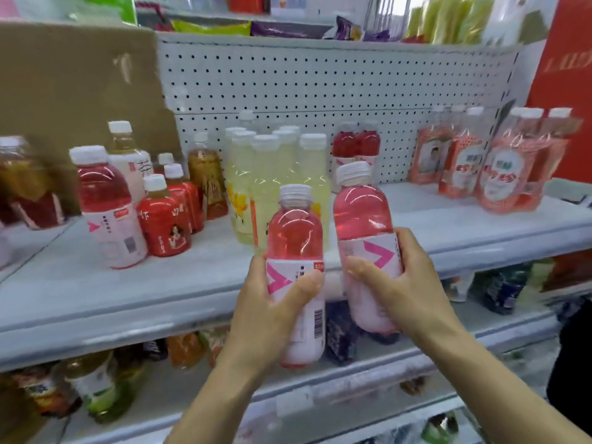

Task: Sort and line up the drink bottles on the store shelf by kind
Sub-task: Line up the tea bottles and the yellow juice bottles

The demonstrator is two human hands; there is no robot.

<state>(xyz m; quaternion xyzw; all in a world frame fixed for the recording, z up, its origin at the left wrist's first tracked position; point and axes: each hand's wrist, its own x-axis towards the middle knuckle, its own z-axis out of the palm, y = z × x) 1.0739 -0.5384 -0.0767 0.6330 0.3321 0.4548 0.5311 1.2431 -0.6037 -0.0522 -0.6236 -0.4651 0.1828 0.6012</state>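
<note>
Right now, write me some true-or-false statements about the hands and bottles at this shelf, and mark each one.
1. The left hand grips the left pink bottle, and the right hand grips the right pink bottle. True.
2. Both gripped bottles stand on the shelf. False: they are held up in front of its edge.
3. A third pink bottle stands on the shelf, off to the left. True.
4. The pale yellow bottles have red caps. False: their caps are white.
</note>
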